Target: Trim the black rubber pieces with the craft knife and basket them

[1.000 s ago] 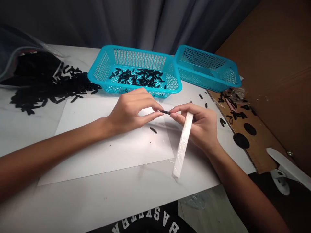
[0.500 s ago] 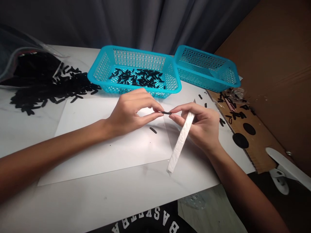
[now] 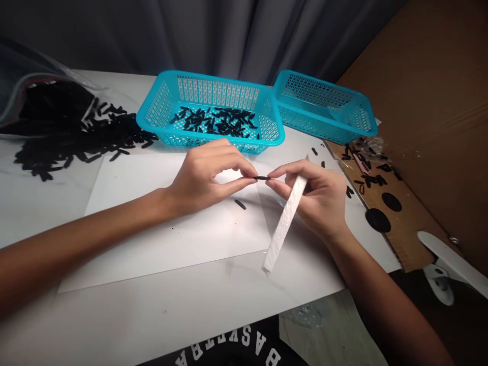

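Note:
A small, thin black piece [image 3: 262, 178] is pinched at its two ends between my hands. My left hand [image 3: 211, 175] holds its left end with thumb and index finger. The right end is between the thumb and index finger of my right hand [image 3: 318, 195], which also grips a white wrapped strip [image 3: 284, 226] against the palm. Below the fingers, another black piece [image 3: 240, 204] lies on a white sheet [image 3: 152, 244]. Behind my hands, a blue basket [image 3: 213, 137] contains several black pieces.
A second blue basket [image 3: 328, 124] touches the first at the right. Loose black pieces [image 3: 87, 140] spill from a clear bag [image 3: 38, 56] at the left. Cardboard [image 3: 407, 236] with black discs [image 3: 377, 220] and scraps lies at the right.
The black piece between my fingers has turned slightly, showing more of its dark side. My right hand and the white strip have shifted a little to the right.

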The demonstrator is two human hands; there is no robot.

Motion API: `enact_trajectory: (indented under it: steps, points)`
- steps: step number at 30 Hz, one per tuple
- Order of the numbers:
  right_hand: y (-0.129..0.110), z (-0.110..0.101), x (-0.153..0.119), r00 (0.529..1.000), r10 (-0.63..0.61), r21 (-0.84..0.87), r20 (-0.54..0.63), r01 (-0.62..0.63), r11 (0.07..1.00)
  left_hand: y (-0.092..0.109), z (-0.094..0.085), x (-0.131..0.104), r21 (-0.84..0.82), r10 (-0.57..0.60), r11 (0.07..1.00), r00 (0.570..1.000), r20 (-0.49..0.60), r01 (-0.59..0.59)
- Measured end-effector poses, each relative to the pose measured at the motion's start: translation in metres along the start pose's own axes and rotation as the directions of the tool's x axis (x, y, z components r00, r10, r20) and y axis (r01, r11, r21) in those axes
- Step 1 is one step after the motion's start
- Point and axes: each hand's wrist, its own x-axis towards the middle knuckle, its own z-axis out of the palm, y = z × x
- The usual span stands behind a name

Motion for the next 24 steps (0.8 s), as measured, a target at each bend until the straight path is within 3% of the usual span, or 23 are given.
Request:
enact_trajectory:
  steps: [6, 8, 9, 10, 12, 13, 14, 15, 17, 20, 22, 24]
  points:
    - [0.0, 0.001, 0.001, 0.998, 0.032, 0.009, -0.055, -0.032, 0.999, -0.001, 0.001, -0.002, -0.016, -0.064, 0.998, 0.998, 0.002, 0.064]
    - [0.004, -0.003, 0.006, 0.985, 0.067, 0.076, -0.16, -0.055, 0.996, -0.005, -0.001, -0.001, -0.044, -0.145, 0.988, 0.988, 0.053, 0.148]
    - [0.007, -0.007, 0.009, 0.961, 0.089, 0.158, -0.261, -0.048, 0.986, -0.008, -0.002, -0.001, -0.069, -0.183, 0.979, 0.975, 0.128, 0.193]
    - [0.012, -0.012, 0.013, 0.916, 0.125, 0.261, -0.381, -0.023, 0.965, -0.011, -0.003, 0.0, -0.095, -0.203, 0.968, 0.951, 0.233, 0.23]
    - [0.02, -0.024, 0.02, 0.752, 0.244, 0.47, -0.613, 0.099, 0.877, -0.017, -0.006, 0.0, -0.14, -0.172, 0.954, 0.868, 0.466, 0.264]
    - [0.024, -0.029, 0.024, 0.678, 0.32, 0.53, -0.662, 0.12, 0.839, -0.02, -0.007, 0.0, -0.153, -0.138, 0.953, 0.822, 0.552, 0.263]
    - [0.027, -0.033, 0.027, 0.637, 0.39, 0.577, -0.665, 0.106, 0.81, -0.022, -0.007, -0.001, -0.163, -0.106, 0.954, 0.792, 0.602, 0.252]
    - [0.029, -0.035, 0.028, 0.627, 0.435, 0.606, -0.646, 0.075, 0.792, -0.023, -0.007, -0.002, -0.168, -0.087, 0.956, 0.778, 0.623, 0.242]
    - [0.028, -0.033, 0.029, 0.665, 0.455, 0.606, -0.592, -0.004, 0.795, -0.024, -0.006, -0.004, -0.167, -0.08, 0.958, 0.778, 0.623, 0.232]
    - [0.019, -0.02, 0.022, 0.83, 0.33, 0.484, -0.45, -0.083, 0.871, -0.021, -0.004, -0.004, -0.179, -0.091, 0.954, 0.801, 0.592, 0.24]
    - [0.012, -0.012, 0.015, 0.942, 0.2, 0.328, -0.269, -0.105, 0.939, -0.018, -0.005, -0.003, -0.191, -0.128, 0.944, 0.829, 0.545, 0.271]
    - [0.007, -0.007, 0.008, 0.995, 0.086, 0.125, -0.042, -0.08, 0.989, -0.016, -0.005, -0.001, -0.2, -0.175, 0.933, 0.863, 0.475, 0.299]
